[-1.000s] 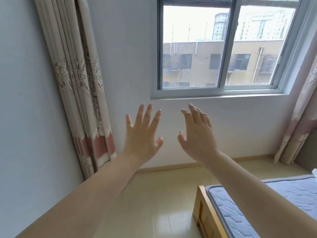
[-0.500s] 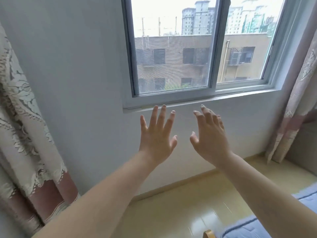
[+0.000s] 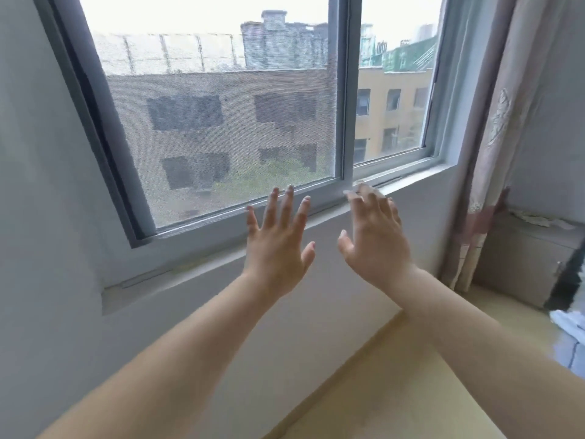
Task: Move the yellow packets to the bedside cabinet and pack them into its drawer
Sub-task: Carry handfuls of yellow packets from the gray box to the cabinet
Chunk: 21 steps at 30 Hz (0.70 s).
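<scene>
My left hand is raised in front of the window sill with its fingers spread and straight, holding nothing. Beside it my right hand is also raised with relaxed, slightly bent fingers, empty. A grey bedside cabinet stands in the right corner under the curtain, with some pale flat things on its top that are too blurred to name. No yellow packets can be made out.
A large window with a mesh screen fills the wall ahead, above a grey sill. A patterned curtain hangs at the right. Pale wooden floor lies below. A corner of blue and white bedding shows at the right edge.
The view has swung right and closer to the window. The left curtain and the bed frame have left the view, and the cabinet has come in. Both hands stay raised and empty.
</scene>
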Available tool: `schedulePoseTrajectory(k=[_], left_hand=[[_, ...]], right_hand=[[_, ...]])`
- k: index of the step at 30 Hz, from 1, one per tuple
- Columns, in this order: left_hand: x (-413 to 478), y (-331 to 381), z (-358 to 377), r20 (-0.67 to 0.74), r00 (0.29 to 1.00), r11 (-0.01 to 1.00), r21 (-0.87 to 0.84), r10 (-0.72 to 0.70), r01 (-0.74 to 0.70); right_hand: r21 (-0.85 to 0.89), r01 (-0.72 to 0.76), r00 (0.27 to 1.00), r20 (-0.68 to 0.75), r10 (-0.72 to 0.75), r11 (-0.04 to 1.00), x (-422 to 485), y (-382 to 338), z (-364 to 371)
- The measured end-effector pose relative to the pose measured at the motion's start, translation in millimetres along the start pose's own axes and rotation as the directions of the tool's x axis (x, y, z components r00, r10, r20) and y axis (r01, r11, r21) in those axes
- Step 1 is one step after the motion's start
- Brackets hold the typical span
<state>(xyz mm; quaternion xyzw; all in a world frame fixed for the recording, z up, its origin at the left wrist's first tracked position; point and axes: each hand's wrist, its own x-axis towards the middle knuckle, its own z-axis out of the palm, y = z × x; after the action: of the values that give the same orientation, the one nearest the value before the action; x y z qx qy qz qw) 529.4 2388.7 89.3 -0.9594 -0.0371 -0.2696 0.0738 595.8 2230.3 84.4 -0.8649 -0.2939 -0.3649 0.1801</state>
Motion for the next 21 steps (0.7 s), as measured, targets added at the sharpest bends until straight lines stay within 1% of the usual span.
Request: schedulePoseTrajectory(k=[5, 9, 14, 18, 21], left_hand=[[121, -12, 73, -0.029, 0.986, 0.978, -0.123, 0.165, -0.167], [213, 7, 124, -0.035, 0.957, 0.939, -0.183, 0.288, -0.290], [295, 79, 179, -0.047, 0.916, 0.871, -0.294, 0.398, -0.393], [351, 150, 222, -0.075, 0.876, 0.827, -0.298, 0.477, -0.476], [400, 215, 254, -0.081, 0.839, 0.791, -0.296, 0.539, -0.536]], right_hand=[[-0.129, -0.139, 0.990, 0.008, 0.142, 0.982, 67, 60, 68], [-0.260, -0.246, 0.966, 0.017, 0.259, 0.934, 109, 117, 99], [-0.386, -0.361, 0.923, -0.015, 0.386, 0.849, 130, 204, 118], [-0.416, -0.425, 0.897, -0.071, 0.437, 0.804, 138, 294, 131], [-0.449, -0.423, 0.893, -0.061, 0.446, 0.787, 141, 372, 136]])
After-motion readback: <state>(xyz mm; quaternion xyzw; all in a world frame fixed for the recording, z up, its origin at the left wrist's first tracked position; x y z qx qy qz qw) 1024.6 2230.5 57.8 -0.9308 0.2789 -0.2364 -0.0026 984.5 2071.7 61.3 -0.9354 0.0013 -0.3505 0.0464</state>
